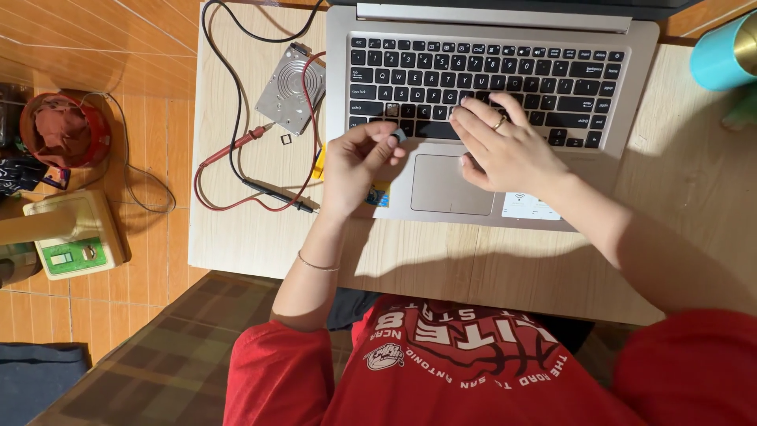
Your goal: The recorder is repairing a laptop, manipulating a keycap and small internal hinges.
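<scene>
A silver laptop with black keys lies open on a light wooden table. My left hand hovers over the laptop's lower left corner, its thumb and fingers pinched on a small dark key cap. My right hand, with a ring on one finger, rests spread over the bottom key row and the space bar, above the touchpad. A bare spot shows in the key row by my left fingertips.
A bare metal hard drive lies left of the laptop, with red and black multimeter probes and their leads around it. A teal cup stands at the far right. On the floor to the left are a red bowl and a fan base.
</scene>
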